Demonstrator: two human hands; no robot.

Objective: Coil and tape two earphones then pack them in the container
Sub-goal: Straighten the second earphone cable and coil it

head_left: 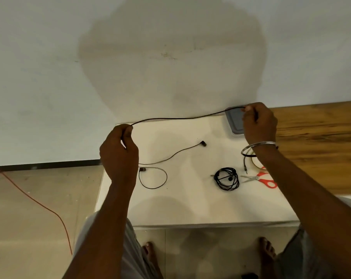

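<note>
A black earphone cable (180,118) is stretched in the air between my two hands above the white table (190,206). My left hand (119,156) pinches one end at the table's far left. My right hand (258,122) pinches the other end over the grey-lidded container (234,119) at the far right. Loose parts of this cable lie on the table: an earbud (203,143), a loop (153,178), and a plug end (245,168) hanging below my right wrist. A second black earphone (227,178) lies coiled in a bundle near the right.
Red-handled scissors (260,179) lie right of the coiled bundle. A tape roll (253,160) sits partly hidden under my right wrist. A wooden surface (319,146) adjoins the table on the right. An orange cord (39,204) runs across the floor at left. My bare feet (150,252) show below.
</note>
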